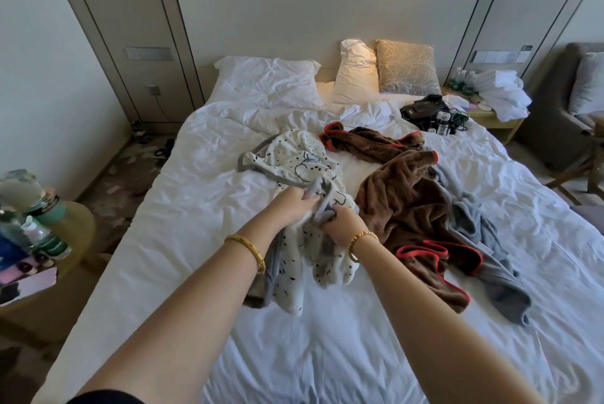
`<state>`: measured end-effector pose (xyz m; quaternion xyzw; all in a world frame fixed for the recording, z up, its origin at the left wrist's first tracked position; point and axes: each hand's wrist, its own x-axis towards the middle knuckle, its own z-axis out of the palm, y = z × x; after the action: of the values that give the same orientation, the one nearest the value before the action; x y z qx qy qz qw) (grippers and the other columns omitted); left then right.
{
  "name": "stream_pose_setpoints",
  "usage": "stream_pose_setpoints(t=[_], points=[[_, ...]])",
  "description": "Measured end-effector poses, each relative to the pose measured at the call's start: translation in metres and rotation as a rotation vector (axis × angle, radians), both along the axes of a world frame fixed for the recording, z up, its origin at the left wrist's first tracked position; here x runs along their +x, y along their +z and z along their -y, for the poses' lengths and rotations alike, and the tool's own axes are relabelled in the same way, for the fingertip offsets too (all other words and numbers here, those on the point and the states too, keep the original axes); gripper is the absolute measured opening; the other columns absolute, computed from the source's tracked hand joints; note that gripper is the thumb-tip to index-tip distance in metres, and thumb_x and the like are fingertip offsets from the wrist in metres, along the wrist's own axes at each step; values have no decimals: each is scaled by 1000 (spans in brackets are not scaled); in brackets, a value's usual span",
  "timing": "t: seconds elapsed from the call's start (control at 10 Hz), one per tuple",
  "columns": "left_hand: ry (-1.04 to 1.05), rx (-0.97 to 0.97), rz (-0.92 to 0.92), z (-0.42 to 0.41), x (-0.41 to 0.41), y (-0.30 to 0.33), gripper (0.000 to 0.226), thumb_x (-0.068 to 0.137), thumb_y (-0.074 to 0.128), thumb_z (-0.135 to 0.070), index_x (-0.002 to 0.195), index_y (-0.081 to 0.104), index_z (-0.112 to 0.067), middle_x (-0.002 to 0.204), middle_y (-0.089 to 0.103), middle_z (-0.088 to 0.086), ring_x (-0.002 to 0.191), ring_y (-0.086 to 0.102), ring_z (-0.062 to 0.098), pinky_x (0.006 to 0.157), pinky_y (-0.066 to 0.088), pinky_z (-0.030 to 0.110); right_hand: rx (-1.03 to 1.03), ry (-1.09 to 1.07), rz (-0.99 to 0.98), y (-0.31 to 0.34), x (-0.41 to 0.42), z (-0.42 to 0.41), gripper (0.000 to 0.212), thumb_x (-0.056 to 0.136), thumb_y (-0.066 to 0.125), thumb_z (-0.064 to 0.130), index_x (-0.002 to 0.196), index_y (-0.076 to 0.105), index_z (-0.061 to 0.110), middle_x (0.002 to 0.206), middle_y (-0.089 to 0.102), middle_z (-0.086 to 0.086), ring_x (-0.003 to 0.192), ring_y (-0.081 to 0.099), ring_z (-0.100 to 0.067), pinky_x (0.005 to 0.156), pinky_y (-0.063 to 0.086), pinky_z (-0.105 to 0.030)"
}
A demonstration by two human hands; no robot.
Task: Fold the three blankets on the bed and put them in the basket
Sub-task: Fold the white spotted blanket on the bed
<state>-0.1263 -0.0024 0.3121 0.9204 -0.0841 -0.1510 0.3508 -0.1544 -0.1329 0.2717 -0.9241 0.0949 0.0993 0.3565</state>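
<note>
**Both hands gathered the spotted blanket at mid-bed**

The white fleece blanket with black specks and a grey border (304,175) lay crumpled at the middle of the wide bed with its rumpled white sheet (183,207), part of it lifted and hanging toward the foot. The left hand (295,204) curled its grip round a bunched grey edge of that blanket; the right hand (341,224), just beside it, pinched another fold of the same cloth. Each wrist wore a gold bangle.

Just right of the spotted blanket sprawled the brown plush blanket with red trim (402,188), unfolded and twisted. The pale grey-blue blanket (490,260) lay beyond it, partly tucked under the brown one, so its full outline could not be made out.

The fingertips of both hands were buried in cloth. A tangle of black devices and cables (431,116) sat behind the brown blanket, near the beige patterned cushion (407,67); its parts were too small to tell apart.
</note>
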Motion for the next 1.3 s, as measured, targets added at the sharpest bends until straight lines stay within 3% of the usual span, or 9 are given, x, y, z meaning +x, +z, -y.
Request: stream_pose_setpoints(t=[0.2,0.4,0.6,0.8,0.9,1.0,1.1,1.2,1.3], points=[[14,10,-28,-7,-64,-12,39,92,48,-42,87,58,-5,63,44,-3,69,47,17,51,30,23,-7,-25,36,-9,-64,13,31,90,45,18,62,35,25,64,40,7,79,45,-19,69,37,-27],[164,373,-403,-24,-160,-88,84,88,59,-35,145,7,-2,132,45,21,121,48,31,88,42,31,7,98,-464,-60,-170,9,32,89,47,22,114,57,5,102,60,-11,85,52,-23,63,40,-24],[0,609,-335,-51,-202,-114,26,97,40,-19,119,48,-10,124,55,18,111,55,32,90,45,34,-3,119,-579,-83,-220,5,33,90,45,18,120,52,5,104,56,-10,89,49,-21,76,41,-27],[275,303,-477,-52,-175,-108,48,94,49,-24,134,38,1,126,52,20,113,54,33,87,47,36,2,92,-553,-77,-196,0,38,93,43,22,124,52,2,110,58,-12,87,48,-18,69,41,-22],[316,89,-365,-37,-138,-56,59,94,51,-20,142,24,-1,139,40,20,124,45,33,102,42,39,27,82,-375,-29,-150,-7,48,91,50,16,137,39,3,131,49,-18,113,50,-29,85,46,-29],[407,-203,207,-15,-89,48,49,93,47,-15,139,33,-9,141,44,11,125,46,28,99,39,33,12,-62,172,84,-70,-17,38,96,41,11,132,45,0,133,50,-18,119,49,-30,95,39,-32],[310,-473,1049,-7,-71,138,49,91,42,-5,139,37,-10,135,52,1,114,52,13,86,41,6,435,-323,1048,210,-33,-13,20,86,36,21,93,54,16,76,62,14,66,53,1,60,40,-18],[243,66,1089,-22,-84,96,49,90,36,-2,137,40,-16,108,60,3,83,60,20,65,49,21,157,-259,1117,164,-66,-3,19,84,38,18,95,52,13,78,64,6,73,61,-7,60,42,-24],[8,681,-122,-45,-131,-39,39,96,39,-13,135,44,-16,128,54,14,111,56,32,90,47,37,-252,118,-90,24,-127,9,28,94,47,22,116,55,7,118,60,-16,109,57,-32,86,44,-36]])
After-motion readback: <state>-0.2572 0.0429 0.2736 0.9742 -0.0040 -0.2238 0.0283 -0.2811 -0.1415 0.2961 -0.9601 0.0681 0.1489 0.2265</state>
